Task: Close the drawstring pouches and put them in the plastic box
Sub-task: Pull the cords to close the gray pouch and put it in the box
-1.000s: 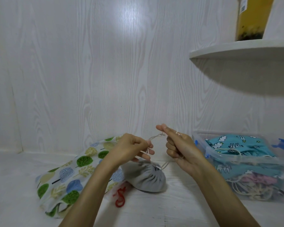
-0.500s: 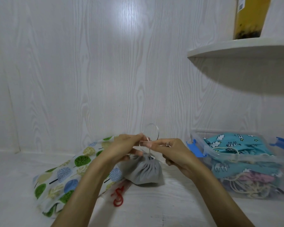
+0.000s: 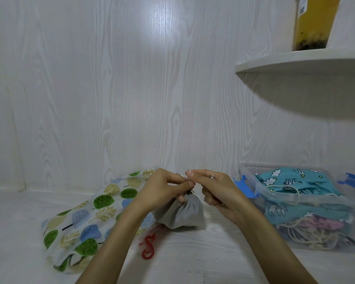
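Observation:
A small grey drawstring pouch (image 3: 182, 214) sits on the white surface at centre, its mouth gathered tight. My left hand (image 3: 164, 189) pinches the thin pale cord just above the pouch's mouth. My right hand (image 3: 215, 189) pinches the same cord right beside it, fingertips almost touching the left hand's. A clear plastic box (image 3: 307, 199) with blue latches stands at the right, holding several pouches, a teal patterned one (image 3: 291, 181) on top. A larger white pouch printed with trees (image 3: 90, 214) lies at the left, partly behind my left forearm.
A red cord (image 3: 149, 245) lies on the surface in front of the grey pouch. A white shelf (image 3: 303, 60) juts from the wall at upper right, carrying a yellow container (image 3: 314, 21). White wood-grain wall stands close behind everything.
My hands have come together above the grey pouch; a second ago they held the cord apart, then looped it. The pouch now stands more upright beneath them.

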`<state>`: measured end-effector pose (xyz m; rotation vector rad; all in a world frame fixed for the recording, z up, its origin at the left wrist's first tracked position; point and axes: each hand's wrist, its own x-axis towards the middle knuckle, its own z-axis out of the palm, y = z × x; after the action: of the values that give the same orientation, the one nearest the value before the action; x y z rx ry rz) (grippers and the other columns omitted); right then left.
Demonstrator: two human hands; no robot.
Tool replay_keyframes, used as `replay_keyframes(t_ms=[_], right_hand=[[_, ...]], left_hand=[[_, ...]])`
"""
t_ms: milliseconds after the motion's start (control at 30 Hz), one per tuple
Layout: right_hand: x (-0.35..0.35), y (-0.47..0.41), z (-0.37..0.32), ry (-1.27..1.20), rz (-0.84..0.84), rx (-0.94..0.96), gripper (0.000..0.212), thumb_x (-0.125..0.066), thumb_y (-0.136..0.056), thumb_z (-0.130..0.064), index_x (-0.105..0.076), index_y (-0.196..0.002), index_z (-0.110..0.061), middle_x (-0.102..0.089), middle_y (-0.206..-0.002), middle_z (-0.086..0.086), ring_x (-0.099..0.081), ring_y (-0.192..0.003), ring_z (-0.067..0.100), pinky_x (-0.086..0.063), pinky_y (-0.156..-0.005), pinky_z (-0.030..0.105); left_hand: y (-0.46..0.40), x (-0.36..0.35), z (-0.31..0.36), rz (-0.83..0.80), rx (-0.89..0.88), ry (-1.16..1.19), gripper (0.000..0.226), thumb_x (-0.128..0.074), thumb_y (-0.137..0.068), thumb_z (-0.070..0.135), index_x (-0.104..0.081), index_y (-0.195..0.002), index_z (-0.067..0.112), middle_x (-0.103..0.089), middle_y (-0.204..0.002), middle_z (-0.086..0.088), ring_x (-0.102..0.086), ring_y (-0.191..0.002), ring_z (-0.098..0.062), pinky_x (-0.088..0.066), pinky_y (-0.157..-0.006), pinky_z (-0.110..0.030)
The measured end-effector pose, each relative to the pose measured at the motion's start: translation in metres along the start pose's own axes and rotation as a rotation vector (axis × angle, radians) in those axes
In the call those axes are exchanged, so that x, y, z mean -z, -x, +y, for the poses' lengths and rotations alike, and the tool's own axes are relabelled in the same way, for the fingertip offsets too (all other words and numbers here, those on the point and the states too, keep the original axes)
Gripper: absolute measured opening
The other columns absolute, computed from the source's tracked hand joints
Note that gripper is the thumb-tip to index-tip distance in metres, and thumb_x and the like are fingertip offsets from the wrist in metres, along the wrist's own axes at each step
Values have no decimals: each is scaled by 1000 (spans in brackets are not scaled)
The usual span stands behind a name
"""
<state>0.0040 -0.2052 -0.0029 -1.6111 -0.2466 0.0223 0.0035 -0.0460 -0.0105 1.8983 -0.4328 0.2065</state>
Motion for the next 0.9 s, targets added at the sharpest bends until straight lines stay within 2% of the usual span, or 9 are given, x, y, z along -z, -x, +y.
replay_keyframes(t_ms=[100,233,333,433,500,567,633,767,900], right_hand=[[7,-1,-4,105,24,-22,23,-68,-85,-23,-64,-104,-11,-45,-48,-10,-32,-41,4,-31,-40,16],[11,3,-10,539,-59,-64,28,-67,-86,-25,-54,-109,-17,-54,-79,-4,-51,-64,5,-40,-50,11],[8,6,-12,818,-135,-61,30,-62,-88,-23,-54,-117,-18,-50,-87,-7,-49,-71,2,-37,-55,13],[7,3,-9,992,-152,-134,33,-61,-89,-25,-63,-115,-5,-62,-87,0,-64,-83,15,-44,-66,20],[10,4,-9,1005,-210,-161,27,-62,-89,-28,-69,-102,-6,-67,-85,3,-61,-73,12,-46,-68,22],[16,5,-12,944,-279,-117,19,-63,-88,-29,-71,-83,-13,-58,-66,-4,-51,-62,6,-41,-63,17],[23,4,-14,798,-233,-48,15,-65,-87,-24,-74,-88,-12,-56,-60,-8,-51,-57,2,-42,-60,13],[29,3,-17,690,-133,39,35,-72,-81,-14,-65,-115,-17,-61,-70,-1,-55,-48,-2,-47,-54,12],[29,6,-15,937,-192,57,19,-68,-83,-33,-74,-99,-25,-71,-94,-4,-53,-67,0,-40,-56,9]], left_hand=[[-3,-4,-2,79,110,182,19,-61,-90,23,-75,-92,11,-67,-60,5,-61,-51,2,-39,-47,-10],[-4,-8,-1,31,216,363,20,-56,-93,24,-72,-102,15,-75,-95,2,-61,-54,3,-39,-46,-9],[-2,-10,0,1,247,358,21,-56,-93,26,-71,-103,16,-75,-96,4,-61,-57,4,-39,-48,-10],[-1,-10,0,-61,273,344,24,-52,-96,26,-70,-105,12,-74,-89,7,-62,-60,2,-38,-49,-11],[0,-9,1,-88,295,350,24,-51,-96,27,-69,-103,11,-75,-91,5,-65,-62,-1,-39,-48,-12],[1,-6,1,-82,306,343,23,-52,-95,28,-70,-100,14,-75,-93,5,-64,-62,-1,-36,-46,-12],[0,-2,1,-76,297,331,23,-54,-94,30,-71,-101,15,-73,-89,6,-56,-58,-1,-32,-45,-12],[1,6,5,-57,282,335,25,-56,-93,28,-71,-105,12,-66,-75,10,-49,-52,0,-30,-48,-14],[2,15,6,-6,265,282,23,-55,-94,26,-72,-100,12,-57,-53,14,-43,-46,0,-28,-46,-13]])
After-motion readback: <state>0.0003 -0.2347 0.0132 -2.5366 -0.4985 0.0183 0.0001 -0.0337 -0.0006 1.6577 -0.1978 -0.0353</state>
